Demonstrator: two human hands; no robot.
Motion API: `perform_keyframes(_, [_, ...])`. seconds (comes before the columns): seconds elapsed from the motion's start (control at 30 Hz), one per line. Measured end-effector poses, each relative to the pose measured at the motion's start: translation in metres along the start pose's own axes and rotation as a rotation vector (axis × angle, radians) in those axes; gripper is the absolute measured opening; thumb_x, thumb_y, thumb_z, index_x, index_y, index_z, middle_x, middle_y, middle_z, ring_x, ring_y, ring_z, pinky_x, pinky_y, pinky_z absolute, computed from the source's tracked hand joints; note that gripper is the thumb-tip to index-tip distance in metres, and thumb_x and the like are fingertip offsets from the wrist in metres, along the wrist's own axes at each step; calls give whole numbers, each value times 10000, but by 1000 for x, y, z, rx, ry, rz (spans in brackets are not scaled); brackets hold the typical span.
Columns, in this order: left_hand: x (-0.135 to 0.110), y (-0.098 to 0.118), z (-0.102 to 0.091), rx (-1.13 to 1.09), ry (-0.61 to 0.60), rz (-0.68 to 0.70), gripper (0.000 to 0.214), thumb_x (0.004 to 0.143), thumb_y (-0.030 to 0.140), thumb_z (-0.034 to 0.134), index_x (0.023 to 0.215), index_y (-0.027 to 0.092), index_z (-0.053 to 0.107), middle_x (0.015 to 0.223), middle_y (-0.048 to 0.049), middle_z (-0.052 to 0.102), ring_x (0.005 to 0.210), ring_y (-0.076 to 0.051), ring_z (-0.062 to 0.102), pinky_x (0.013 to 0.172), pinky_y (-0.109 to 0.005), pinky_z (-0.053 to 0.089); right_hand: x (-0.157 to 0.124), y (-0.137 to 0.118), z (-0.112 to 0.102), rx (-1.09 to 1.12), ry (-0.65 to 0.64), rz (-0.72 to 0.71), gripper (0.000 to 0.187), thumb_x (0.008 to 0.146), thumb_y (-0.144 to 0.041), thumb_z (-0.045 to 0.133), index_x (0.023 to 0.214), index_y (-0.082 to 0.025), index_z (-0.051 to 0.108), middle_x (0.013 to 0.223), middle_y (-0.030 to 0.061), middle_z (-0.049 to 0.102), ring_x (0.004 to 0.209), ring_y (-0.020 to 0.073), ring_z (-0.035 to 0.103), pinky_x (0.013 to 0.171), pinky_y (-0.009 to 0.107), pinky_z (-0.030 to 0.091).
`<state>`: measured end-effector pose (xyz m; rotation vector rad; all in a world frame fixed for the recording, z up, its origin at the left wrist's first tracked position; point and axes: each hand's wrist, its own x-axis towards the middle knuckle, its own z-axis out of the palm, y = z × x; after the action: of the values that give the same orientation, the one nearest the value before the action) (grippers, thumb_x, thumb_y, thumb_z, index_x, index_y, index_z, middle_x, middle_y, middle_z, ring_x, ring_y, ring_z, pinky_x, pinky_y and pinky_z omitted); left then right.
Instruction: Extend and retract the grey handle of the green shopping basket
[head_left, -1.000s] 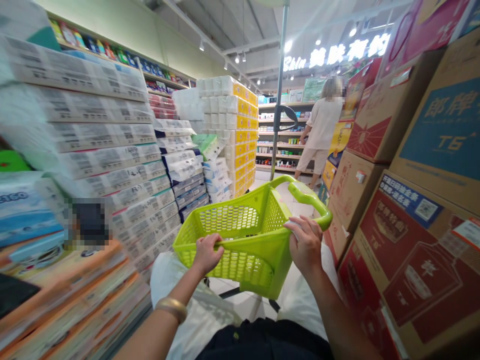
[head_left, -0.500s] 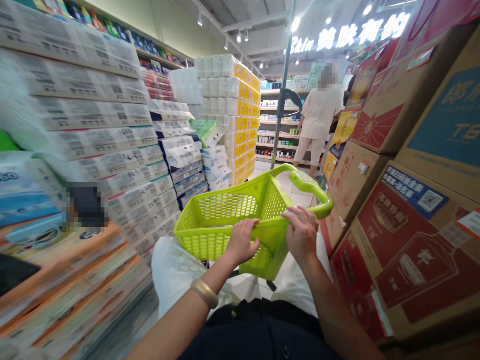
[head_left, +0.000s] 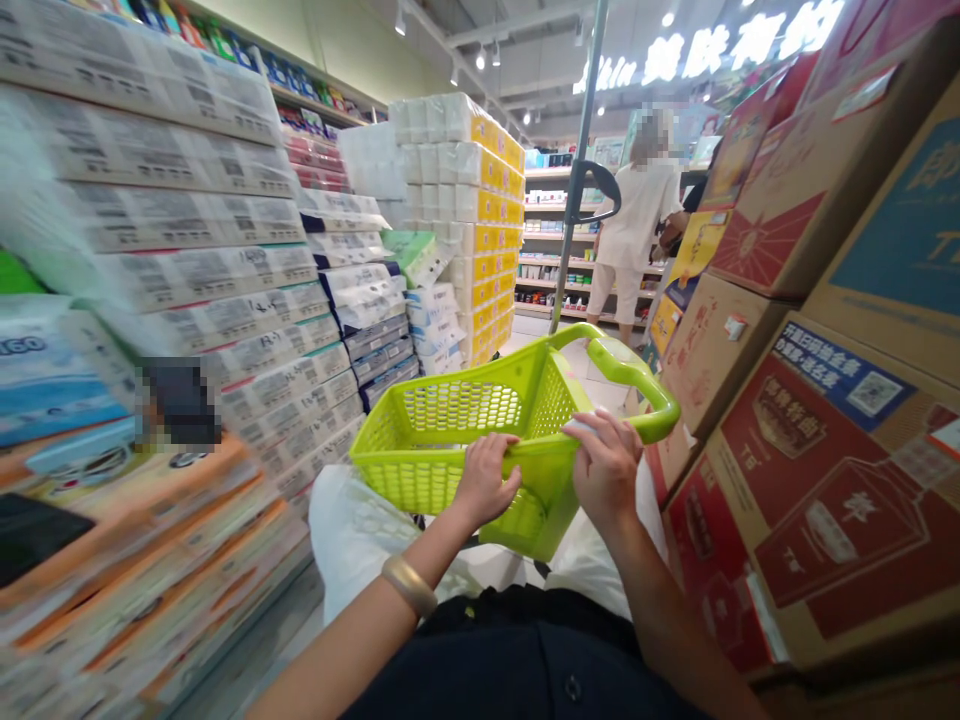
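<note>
A lime-green plastic shopping basket [head_left: 450, 420] with a perforated wall and a curved handle [head_left: 637, 375] is held in front of me at waist height. My left hand [head_left: 484, 480] is closed over the near rim of the basket, fingers curled inside. My right hand [head_left: 604, 465] is closed on the near right corner of the rim, just below the handle. A gold bangle [head_left: 409, 585] sits on my left forearm. The inside of the basket shows nothing in it.
Stacked tissue and paper packs [head_left: 210, 270] wall the left side. Cardboard cartons [head_left: 825, 400] are piled on the right. A yellow-and-white stack of rolls [head_left: 469, 220] stands ahead. A person in pale clothes [head_left: 634, 230] stands by shelves beyond a metal pole [head_left: 574, 190].
My left hand has slid rightward along the basket rim, closer to my right hand. The basket has risen slightly and my view has moved a little forward down the aisle.
</note>
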<state>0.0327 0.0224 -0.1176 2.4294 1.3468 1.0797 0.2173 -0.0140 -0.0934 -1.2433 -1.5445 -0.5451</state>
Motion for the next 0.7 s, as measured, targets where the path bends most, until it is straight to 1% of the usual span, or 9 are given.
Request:
perform_keyframes(0.1, [4,1,0,-29,8,-45,226,786,212,514,1007,222,559,956,-37,626,924,-224,559,853,-387,404,11,24,-15,-72,159,48,312,811,-52,487,899,-230,728,1058,50,699,1137,240,543,1048,444,353])
perform_keyframes(0.17, [6,3,2,-43,31,-79,167,803,228,504,960,225,560,933,-28,635,914,-219,568,846,-386,399,13,27,-19,-78,185,65,319,811,-54,480,919,-221,729,1057,63,693,1138,247,540,1038,449,372])
perform_keyframes(0.23, [8,4,3,-50,52,-102,132,815,238,497,932,229,559,920,-20,641,907,-213,574,845,-383,394,8,18,-15,-46,119,51,332,818,-52,471,941,-226,726,1066,58,690,1163,244,524,1051,445,366])
perform_keyframes(0.33, [8,5,4,-43,61,-111,117,823,241,491,916,227,561,907,-16,645,896,-207,576,839,-378,392,-4,-7,-3,27,-68,-22,339,829,-48,472,926,-253,725,1082,26,690,1191,222,513,1085,419,335])
perform_keyframes(0.4, [7,5,3,-37,56,-107,119,825,241,490,918,222,561,904,-19,645,893,-208,577,834,-378,393,-9,-15,2,55,-125,-54,345,834,-42,471,920,-262,723,1089,11,690,1191,209,519,1098,408,321])
perform_keyframes(0.43, [7,4,3,-37,52,-101,124,824,240,490,924,220,560,906,-21,644,894,-209,577,833,-378,393,-10,-15,2,59,-121,-58,342,838,-43,472,923,-260,722,1091,10,691,1190,207,522,1099,408,321])
perform_keyframes(0.5, [6,3,2,-38,42,-85,143,816,231,494,944,218,555,922,-27,640,908,-215,573,835,-381,391,-6,-5,-2,38,-57,-38,328,843,-51,477,928,-251,722,1091,18,694,1183,216,527,1094,427,328])
perform_keyframes(0.63, [4,3,4,-18,37,-59,202,779,198,507,976,211,550,941,-37,629,921,-227,562,841,-392,391,9,22,-13,-50,148,42,307,825,-59,487,896,-229,733,1075,50,691,1157,247,534,1054,477,364])
perform_keyframes(0.7, [4,3,5,0,41,-58,223,763,187,515,982,209,549,936,-40,625,911,-231,559,838,-395,394,10,23,-13,-59,182,66,305,821,-59,486,891,-221,735,1068,64,688,1156,252,527,1046,478,370])
